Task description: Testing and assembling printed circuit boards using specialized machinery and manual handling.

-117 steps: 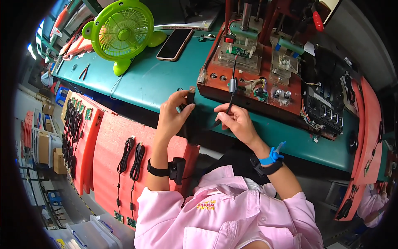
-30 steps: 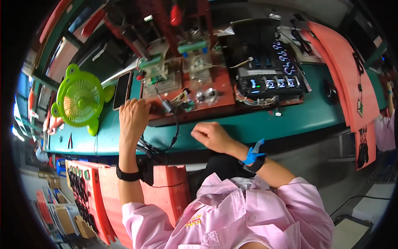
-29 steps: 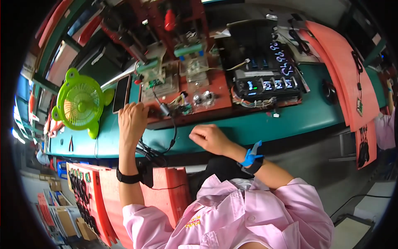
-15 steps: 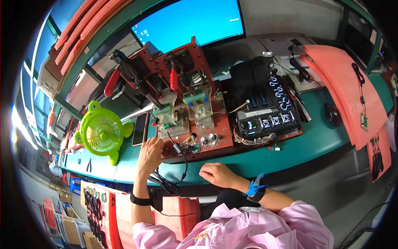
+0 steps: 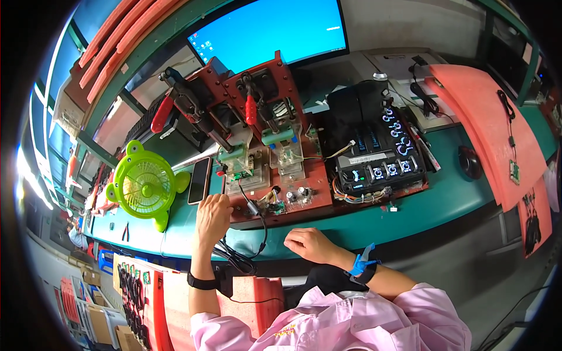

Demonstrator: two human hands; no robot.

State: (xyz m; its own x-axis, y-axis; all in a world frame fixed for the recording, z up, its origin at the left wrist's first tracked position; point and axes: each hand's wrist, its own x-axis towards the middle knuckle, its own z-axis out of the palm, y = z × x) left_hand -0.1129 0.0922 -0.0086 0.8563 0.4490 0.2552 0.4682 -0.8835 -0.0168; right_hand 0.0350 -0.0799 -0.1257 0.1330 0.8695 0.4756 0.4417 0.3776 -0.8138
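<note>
My left hand (image 5: 212, 221) is curled at the front left corner of a red test fixture (image 5: 313, 207), just below a dark phone (image 5: 200, 180). Its fingertips are turned under, so whatever they may hold is hidden. A loose fist is what my right hand (image 5: 309, 244) makes at the table's front edge, with nothing showing in it. On the fixture stand two toggle clamps with red handles (image 5: 251, 109), their green pressing blocks (image 5: 277, 137) down over clear plastic nests. A black cable (image 5: 261, 228) runs from the fixture into a coil (image 5: 237, 259) beside my left wrist.
A green frog-shaped fan (image 5: 146, 190) stands left of the phone. To the right sit a black meter box (image 5: 377, 169) with lit displays and a mouse (image 5: 469, 162). Pink foam sheets (image 5: 486, 123) carry cables and a circuit board. Behind is a monitor (image 5: 272, 29).
The view has shifted very slightly. Both hands keep nearly the same place and pose, and the clamps look unchanged.
</note>
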